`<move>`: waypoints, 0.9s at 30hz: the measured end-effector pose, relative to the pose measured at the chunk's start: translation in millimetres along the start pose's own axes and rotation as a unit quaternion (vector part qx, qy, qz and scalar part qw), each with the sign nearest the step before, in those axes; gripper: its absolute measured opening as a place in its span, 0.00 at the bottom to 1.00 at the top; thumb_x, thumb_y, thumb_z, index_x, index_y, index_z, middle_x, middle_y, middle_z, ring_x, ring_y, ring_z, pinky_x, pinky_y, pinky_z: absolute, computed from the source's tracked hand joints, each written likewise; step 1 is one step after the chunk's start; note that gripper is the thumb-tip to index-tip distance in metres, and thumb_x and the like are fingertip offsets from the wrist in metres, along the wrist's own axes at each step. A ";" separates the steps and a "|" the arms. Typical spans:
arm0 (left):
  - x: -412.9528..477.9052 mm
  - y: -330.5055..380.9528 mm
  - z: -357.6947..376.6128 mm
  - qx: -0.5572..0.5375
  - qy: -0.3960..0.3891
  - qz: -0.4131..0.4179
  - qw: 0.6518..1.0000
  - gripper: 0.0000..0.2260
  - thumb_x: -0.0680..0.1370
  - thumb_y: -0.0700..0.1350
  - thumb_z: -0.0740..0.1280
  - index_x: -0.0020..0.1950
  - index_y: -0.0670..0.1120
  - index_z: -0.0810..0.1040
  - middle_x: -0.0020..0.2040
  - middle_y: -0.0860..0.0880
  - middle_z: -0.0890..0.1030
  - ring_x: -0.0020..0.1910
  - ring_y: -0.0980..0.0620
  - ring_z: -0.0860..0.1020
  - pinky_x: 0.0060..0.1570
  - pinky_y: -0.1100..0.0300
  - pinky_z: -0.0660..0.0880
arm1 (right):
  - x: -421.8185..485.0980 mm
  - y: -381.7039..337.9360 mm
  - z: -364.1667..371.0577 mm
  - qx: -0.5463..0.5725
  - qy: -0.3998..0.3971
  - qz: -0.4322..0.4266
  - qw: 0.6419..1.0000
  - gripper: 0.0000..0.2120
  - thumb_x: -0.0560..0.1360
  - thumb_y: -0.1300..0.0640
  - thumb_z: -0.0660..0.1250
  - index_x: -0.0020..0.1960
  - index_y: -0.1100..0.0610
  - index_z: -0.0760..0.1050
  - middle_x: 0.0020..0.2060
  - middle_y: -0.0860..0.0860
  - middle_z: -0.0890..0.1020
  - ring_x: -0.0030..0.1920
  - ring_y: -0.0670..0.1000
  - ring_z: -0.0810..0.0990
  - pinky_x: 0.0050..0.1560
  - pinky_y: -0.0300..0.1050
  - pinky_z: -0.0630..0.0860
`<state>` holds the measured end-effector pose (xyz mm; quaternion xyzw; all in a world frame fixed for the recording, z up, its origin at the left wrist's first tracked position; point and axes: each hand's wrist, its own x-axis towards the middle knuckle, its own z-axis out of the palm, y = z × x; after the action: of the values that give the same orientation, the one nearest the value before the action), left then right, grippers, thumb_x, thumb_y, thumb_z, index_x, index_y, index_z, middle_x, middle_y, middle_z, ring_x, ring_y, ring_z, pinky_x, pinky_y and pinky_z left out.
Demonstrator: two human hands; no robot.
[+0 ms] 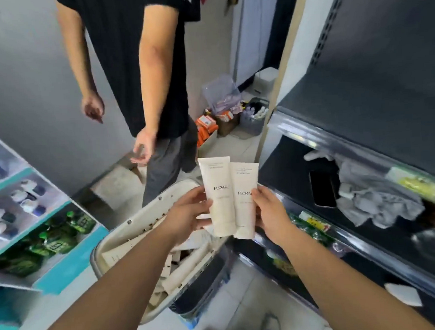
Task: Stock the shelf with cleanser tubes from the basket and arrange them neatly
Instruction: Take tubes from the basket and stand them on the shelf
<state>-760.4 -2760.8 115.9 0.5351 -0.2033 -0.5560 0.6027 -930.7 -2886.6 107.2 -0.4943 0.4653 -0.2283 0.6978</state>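
Observation:
Two cream cleanser tubes marked FLORAL are held upright side by side above the basket. My left hand [188, 211] grips the left tube [219, 190] by its lower half. My right hand [270, 212] grips the right tube [245, 206], which overlaps the left one slightly. Below them the white basket [129, 227] holds several more cream tubes lying loose. The dark shelf unit [360, 112] stands to the right, its upper boards bare.
Another person in a black shirt [135, 55] stands close behind the basket. A grey cloth [374, 197] and a dark phone [322, 187] lie on the right shelf. Teal shelves [65, 268] with green packs fill the left. Boxes of goods [224, 119] sit on the floor at the back.

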 end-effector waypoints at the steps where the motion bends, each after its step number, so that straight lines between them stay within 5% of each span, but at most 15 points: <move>1: 2.7 8.3 15.3 0.011 -0.020 0.011 1.000 0.18 0.72 0.38 0.68 0.62 0.46 0.77 0.56 0.44 0.80 0.49 0.45 0.80 0.47 0.48 0.80 | -5.5 -10.9 -11.4 0.001 0.011 -0.018 1.000 0.07 0.82 0.53 0.60 0.57 0.52 0.75 0.52 0.53 0.83 0.50 0.54 0.81 0.53 0.57 0.79; 6: 13.8 44.2 101.8 0.031 -0.094 0.057 0.993 0.17 0.70 0.39 0.67 0.59 0.46 0.78 0.52 0.49 0.82 0.44 0.47 0.81 0.38 0.54 0.80 | -37.5 -63.0 -80.4 -0.030 0.069 -0.125 0.989 0.07 0.82 0.50 0.60 0.55 0.50 0.74 0.51 0.50 0.83 0.51 0.53 0.82 0.51 0.57 0.79; 16: 24.5 81.9 283.3 0.040 -0.235 0.143 0.961 0.20 0.74 0.36 0.64 0.66 0.43 0.75 0.60 0.43 0.80 0.53 0.45 0.80 0.45 0.50 0.80 | -122.4 -157.8 -224.8 -0.012 0.162 -0.287 0.944 0.10 0.81 0.52 0.62 0.60 0.53 0.73 0.51 0.45 0.83 0.48 0.41 0.83 0.44 0.37 0.80; 27: 62.0 90.6 414.1 0.127 -0.250 0.236 0.930 0.16 0.79 0.33 0.62 0.64 0.47 0.73 0.54 0.49 0.81 0.54 0.49 0.80 0.50 0.51 0.80 | -125.2 -203.7 -327.9 -0.028 0.231 -0.360 0.903 0.09 0.81 0.54 0.62 0.60 0.48 0.71 0.53 0.43 0.81 0.52 0.39 0.81 0.54 0.41 0.78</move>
<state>-1048.7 -3006.6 315.9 0.3869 -0.5368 -0.4828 0.5736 -1246.7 -3028.5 318.4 -0.5814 0.4097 -0.5587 0.4266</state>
